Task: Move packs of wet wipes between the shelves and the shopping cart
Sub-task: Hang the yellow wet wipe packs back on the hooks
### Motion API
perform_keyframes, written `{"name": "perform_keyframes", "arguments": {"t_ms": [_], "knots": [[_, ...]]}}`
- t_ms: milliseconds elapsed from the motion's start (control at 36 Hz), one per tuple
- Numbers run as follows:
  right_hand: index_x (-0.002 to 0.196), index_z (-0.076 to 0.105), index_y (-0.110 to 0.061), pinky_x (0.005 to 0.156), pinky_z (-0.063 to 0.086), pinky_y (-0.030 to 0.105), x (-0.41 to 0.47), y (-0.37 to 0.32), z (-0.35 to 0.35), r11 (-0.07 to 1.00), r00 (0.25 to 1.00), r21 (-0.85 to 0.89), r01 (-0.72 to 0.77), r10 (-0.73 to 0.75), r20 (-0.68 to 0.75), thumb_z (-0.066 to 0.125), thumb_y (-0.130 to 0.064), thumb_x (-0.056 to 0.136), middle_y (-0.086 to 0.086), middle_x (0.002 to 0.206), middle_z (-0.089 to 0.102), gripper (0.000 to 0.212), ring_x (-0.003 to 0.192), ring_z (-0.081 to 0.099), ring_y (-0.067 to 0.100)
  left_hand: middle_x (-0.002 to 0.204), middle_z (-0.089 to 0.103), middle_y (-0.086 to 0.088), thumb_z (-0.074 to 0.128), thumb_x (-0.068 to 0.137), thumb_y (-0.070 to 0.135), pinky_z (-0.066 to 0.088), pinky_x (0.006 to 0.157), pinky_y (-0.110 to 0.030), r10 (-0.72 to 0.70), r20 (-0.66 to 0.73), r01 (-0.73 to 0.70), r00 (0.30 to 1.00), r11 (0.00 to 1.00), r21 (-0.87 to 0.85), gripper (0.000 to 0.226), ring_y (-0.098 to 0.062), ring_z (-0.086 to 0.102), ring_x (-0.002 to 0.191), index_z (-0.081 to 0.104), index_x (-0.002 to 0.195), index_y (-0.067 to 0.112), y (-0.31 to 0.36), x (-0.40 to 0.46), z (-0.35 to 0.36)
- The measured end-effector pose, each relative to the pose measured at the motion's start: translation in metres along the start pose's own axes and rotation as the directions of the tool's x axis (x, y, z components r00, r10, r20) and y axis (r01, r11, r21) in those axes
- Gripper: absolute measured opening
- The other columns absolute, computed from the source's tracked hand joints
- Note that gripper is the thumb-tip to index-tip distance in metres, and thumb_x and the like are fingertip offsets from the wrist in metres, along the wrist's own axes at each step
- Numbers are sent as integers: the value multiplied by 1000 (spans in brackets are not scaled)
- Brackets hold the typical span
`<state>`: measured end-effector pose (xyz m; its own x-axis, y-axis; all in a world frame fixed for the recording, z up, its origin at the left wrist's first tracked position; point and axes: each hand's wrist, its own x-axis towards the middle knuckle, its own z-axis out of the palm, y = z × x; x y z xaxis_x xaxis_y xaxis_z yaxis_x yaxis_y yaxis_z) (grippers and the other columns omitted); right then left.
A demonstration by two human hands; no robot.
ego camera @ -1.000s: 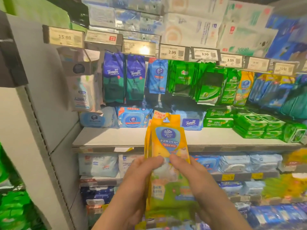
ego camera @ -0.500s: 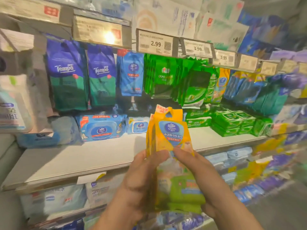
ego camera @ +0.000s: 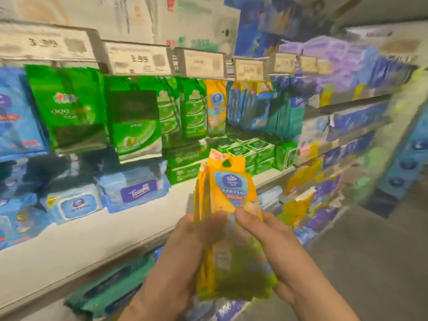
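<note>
Both hands are gripping the yellow wipes packs (ego camera: pixel 228 205) upright, left hand (ego camera: pixel 185 258) and right hand (ego camera: pixel 273 246) with thumbs pinching the front; they are now facing further right along the shelf (ego camera: pixel 97 237), where green packs (ego camera: pixel 250 151) are sitting stacked near its front edge.

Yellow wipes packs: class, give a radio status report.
Both hands, left and right, gripping yellow Vinda wipes packs. Held upright before shelf. Nothing blocking.
</note>
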<state>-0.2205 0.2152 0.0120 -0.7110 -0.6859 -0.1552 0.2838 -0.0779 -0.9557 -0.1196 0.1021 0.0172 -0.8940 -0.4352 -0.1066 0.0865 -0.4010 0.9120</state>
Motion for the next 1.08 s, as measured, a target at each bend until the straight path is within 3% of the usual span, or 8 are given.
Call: {"name": "perform_keyframes", "arguments": {"t_ms": [56, 139, 222, 333, 611, 861, 1000, 1083], "knots": [[113, 72, -10, 89, 58, 47, 15, -6, -26, 1000, 1000, 0, 0, 0, 9, 92, -39, 62, 14, 105, 77, 63, 103, 73, 36, 73, 77, -6, 89, 14, 69, 60, 70, -36, 11, 14, -12, 1000, 998, 69, 128, -16, 76, 68, 64, 120, 1, -7, 18, 9], [121, 66, -3, 91, 55, 61, 37, -15, -55, 999, 997, 21, -31, 29, 65, 87, -43, 72, 25, 113, 72, 67, 106, 69, 46, 104, 75, -21, 85, 68, 32, 53, 93, -61, 3, -112, 5, 994, 998, 69, 54, -42, 72, 96, 72, 113, 6, -6, 43, 50], [118, 68, -1, 94, 51, 69, 55, -24, -76, 998, 995, 53, -23, 18, 99, 84, -43, 74, 28, 113, 71, 63, 108, 66, 52, 110, 73, -21, 70, 78, 35, 52, 94, -61, 3, -128, 4, 992, 998, 58, 43, -43, 71, 100, 73, 114, 11, -18, 61, 67], [111, 72, -7, 59, 59, 34, 72, -41, -99, 1000, 993, 10, 19, -20, 120, 72, -38, 87, 14, 94, 78, 39, 79, 75, 27, 99, 76, -19, 74, 75, 34, 59, 79, -51, 62, -197, -50, 978, 996, 67, 22, -37, 75, 87, 79, 92, 21, -19, 80, 85], [96, 72, -20, 63, 58, 47, 135, -75, -123, 951, 967, -183, 248, -256, -20, 75, -54, 83, 5, 79, 74, 36, 70, 69, 24, 106, 73, -25, 65, 81, 11, 57, 76, -63, 64, -313, -87, 948, 994, -62, 30, -46, 71, 93, 71, 110, 7, 0, 113, 73], [88, 68, -20, 46, 48, 20, 176, -117, -111, 878, 895, -183, 443, -446, 26, 62, -29, 99, -15, 59, 64, 15, 51, 59, 4, 105, 73, -25, 63, 80, 11, 55, 81, -65, 97, -349, -143, 932, 984, -110, 31, -42, 73, 89, 72, 110, 7, 17, 150, 47], [98, 72, -22, 70, 61, 52, 199, -130, -99, 861, 882, -222, 458, -471, -7, 73, -33, 89, -10, 74, 73, 14, 67, 67, 12, 105, 73, -24, 66, 76, 9, 51, 87, -69, 111, -352, -167, 930, 977, -134, 32, -43, 72, 90, 73, 108, 8, 28, 172, 35], [97, 73, -24, 62, 58, 35, 211, -136, -94, 836, 856, -216, 504, -516, 2, 64, -43, 77, -10, 79, 75, 29, 70, 69, 11, 102, 73, -27, 61, 80, 5, 58, 72, -58, 116, -308, -171, 944, 972, -160, 30, -40, 73, 81, 72, 107, 3, 32, 185, 27]]}}
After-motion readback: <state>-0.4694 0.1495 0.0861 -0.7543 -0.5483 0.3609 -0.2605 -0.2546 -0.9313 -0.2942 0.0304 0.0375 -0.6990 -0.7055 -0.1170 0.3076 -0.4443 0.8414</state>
